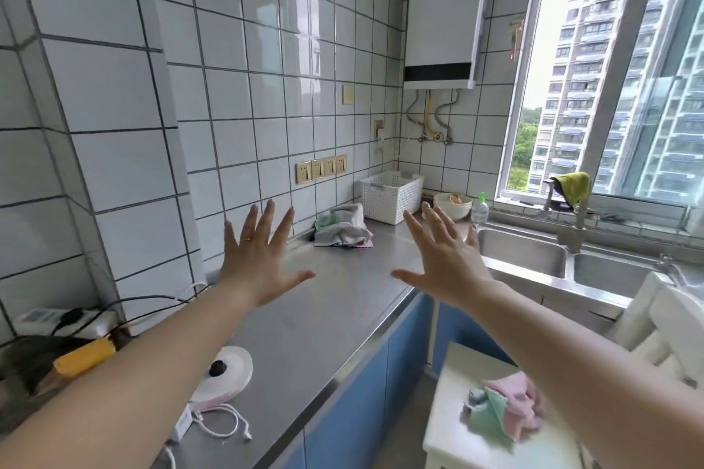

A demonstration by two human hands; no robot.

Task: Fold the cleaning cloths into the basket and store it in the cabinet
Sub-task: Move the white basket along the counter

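Judging by layout, nothing is done yet: left hand (256, 259) & right hand (444, 259) are held up, fingers spread, nothing gripped; cloths (343, 227) lie unfolded on bench (324, 316) beside white basket (390, 196).

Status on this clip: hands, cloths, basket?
Left hand and right hand open, holding nothing. Cloth pile unfolded on countertop beside white basket. More cloths on stool. Path unobstructed.

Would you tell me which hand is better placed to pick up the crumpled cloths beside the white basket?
Probably left: the left hand, open, appears nearer the crumpled cloth pile than the right hand.
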